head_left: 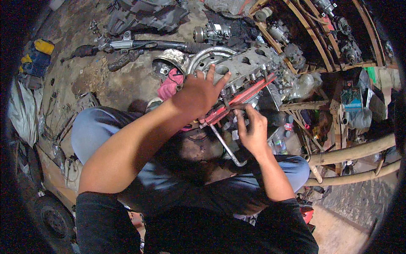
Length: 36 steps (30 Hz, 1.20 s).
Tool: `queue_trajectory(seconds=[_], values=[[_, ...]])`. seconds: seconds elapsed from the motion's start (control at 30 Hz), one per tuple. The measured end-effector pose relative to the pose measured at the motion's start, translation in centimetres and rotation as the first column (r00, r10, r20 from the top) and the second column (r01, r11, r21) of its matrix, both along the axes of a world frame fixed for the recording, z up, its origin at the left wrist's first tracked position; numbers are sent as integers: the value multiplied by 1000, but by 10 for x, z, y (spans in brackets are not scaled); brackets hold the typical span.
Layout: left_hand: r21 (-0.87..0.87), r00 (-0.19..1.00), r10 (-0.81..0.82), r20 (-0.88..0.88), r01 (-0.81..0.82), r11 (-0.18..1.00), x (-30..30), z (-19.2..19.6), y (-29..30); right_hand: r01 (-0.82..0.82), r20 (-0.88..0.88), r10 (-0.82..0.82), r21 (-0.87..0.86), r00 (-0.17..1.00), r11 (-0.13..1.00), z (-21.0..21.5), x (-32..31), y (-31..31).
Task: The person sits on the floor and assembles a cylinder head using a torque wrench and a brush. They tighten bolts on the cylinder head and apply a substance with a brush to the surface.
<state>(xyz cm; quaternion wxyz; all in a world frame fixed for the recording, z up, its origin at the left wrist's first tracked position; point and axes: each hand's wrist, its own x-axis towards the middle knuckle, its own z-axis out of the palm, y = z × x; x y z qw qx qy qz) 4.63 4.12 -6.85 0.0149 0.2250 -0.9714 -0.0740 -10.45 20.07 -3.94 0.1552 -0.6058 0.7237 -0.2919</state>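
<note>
**Inspector:** How is this step best handled?

**Assessor:** In my judgement, the left hand (198, 95) should bear evenly on the casting (234, 67) beneath its fingers, so it cannot rock. The right hand (256, 129) should work lightly, clear of pinch points along the red bar (253, 90). The rod (226, 146), nearer the body than both hands' fingers, could catch a wrist.

**Inspector:** State of the fingers?

**Assessor:** Left: spread wide over the casting, closed on nothing visible. Right: curled, thumb and forefinger narrowly apart at the bar's near edge. Whether they pinch anything, I cannot tell.

**Inspector:** And the bar?

**Assessor:** Slanting between both hands, just right of the left fingers and just beyond the right.
</note>
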Motion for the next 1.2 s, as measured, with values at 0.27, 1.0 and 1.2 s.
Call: queue_trajectory(seconds=[0.27,1.0,1.2], values=[[30,999,36,35,-37,999,-5,2,1,59,52,-56,-61,997,996,-9,-21,-10],[-44,1000,-9,-3,9,999,-1,2,1,86,64,-80,-98,995,991,-17,-27,-11],[-116,999,-28,43,33,993,-2,9,2,234,-55,-242,-131,969,964,-20,-52,-19]])
